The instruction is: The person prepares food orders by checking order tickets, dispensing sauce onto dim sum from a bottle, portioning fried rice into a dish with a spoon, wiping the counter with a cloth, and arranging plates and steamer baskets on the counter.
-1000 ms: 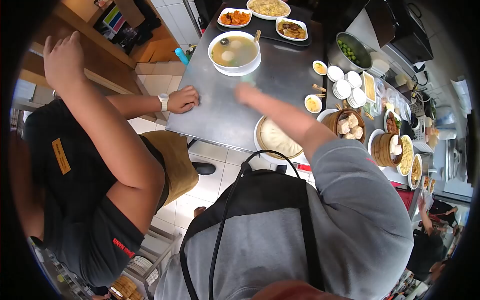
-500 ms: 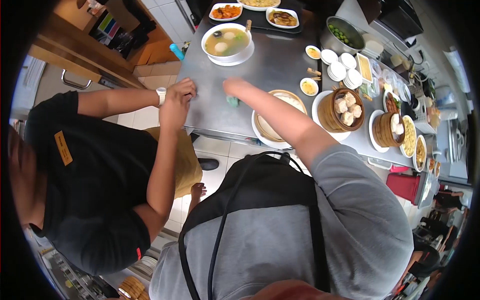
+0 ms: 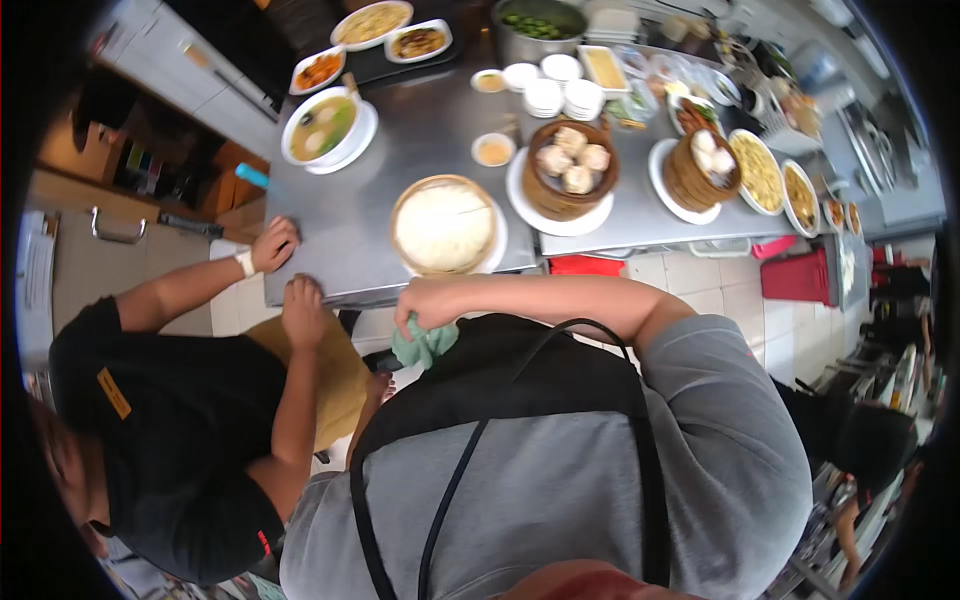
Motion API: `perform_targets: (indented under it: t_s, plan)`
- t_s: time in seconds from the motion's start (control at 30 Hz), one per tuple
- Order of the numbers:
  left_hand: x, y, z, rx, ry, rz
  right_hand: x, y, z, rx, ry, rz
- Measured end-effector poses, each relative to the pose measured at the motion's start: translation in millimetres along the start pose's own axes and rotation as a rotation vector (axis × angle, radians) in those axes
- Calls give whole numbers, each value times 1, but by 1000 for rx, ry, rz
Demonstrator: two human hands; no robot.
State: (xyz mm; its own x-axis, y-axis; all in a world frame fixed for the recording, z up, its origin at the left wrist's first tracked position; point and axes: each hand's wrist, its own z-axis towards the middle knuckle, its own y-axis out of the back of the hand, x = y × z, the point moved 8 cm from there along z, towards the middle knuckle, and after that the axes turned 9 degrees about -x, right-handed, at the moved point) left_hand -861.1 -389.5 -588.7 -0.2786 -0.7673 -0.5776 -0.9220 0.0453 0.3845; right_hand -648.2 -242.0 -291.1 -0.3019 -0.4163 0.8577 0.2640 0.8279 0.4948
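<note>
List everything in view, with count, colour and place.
Table: one, grey metal, centre
Soup: one bowl, yellowish, table's left
Side foods: three, orange, yellow, brown, beyond the soup
Steamers: three, brown, centre to right
Large bun: one, white, leftmost steamer
Dumplings: four, pale, middle steamer
Small cups: two, white, mid-table
Dish stacks: four, white, behind middle steamer
Pot: one, silver, behind stacks
Large servings: two, yellowish, right of steamers
Bin: one, red, right
Clutter: uncountable, mixed, upper right
Co-worker: one, black shirt, left
Cloth: one, green, near centre
Right hand: one, bare, holding cloth
Left hand: one, bare, beside apron
</note>
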Motion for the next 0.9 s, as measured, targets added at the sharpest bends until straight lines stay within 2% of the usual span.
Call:
perform_targets:
  t_s: [0.07, 0.13, 0.2, 0.23, 0.3, 0.33, 0.4, 0.43, 0.5, 0.6, 0.67, 0.7, 0.73, 0.8, 0.83, 0.9]
  plan:
    - [-9, -23, 18, -50, -33, 57, -10, 37, -64, -144, -81, -45]
    - [-27, -52, 28, -23, -99, 177, -19, 70, -138, -176, -157, -107]
    - [-51, -91, 22, 37, -133, 111, -44, 97, -213, -316, -270, -174]
    - [-61, -113, 20, 53, -151, 121, -62, 110, -249, -324, -485, -265]
    - [-87, -159, 7, 95, -200, 154, -132, 126, -321, -661, -802, -589]
    - [-97, -179, 1, 114, -223, 178, -163, 109, -329, -675, -814, -589]
    - [-116, -210, -13, 120, -252, 275, -175, 88, -334, -959, -459, -969]
    - [-125, -220, -20, 112, -265, 333, -186, 83, -348, -968, -467, -973]
    - [-139, -240, -29, 105, -320, 465, -184, 77, -386, -1118, -260, -991]
    - [-150, -255, -37, 110, -411, 634, -214, 88, -475, -1153, -382, -1040]
    - [-159, -258, -47, 98, -366, 620, -249, 98, -548, -1157, -476, -1093]
    - [-164, -258, -52, 94, -352, 617, -273, 105, -597, -1269, -692, -915]
    - [-170, -259, -59, 96, -348, 605, -324, 107, -649, -1296, -919, -914]
    - [-177, -261, -66, 107, -347, 589, -337, 113, -735, -1462, -1431, -623]
    - [-180, -261, -67, 111, -350, 583, -319, 116, -743, -1472, -1439, -623]
    - [-189, -261, -64, 120, -360, 567, -263, 119, -754, -1839, -1315, -625]
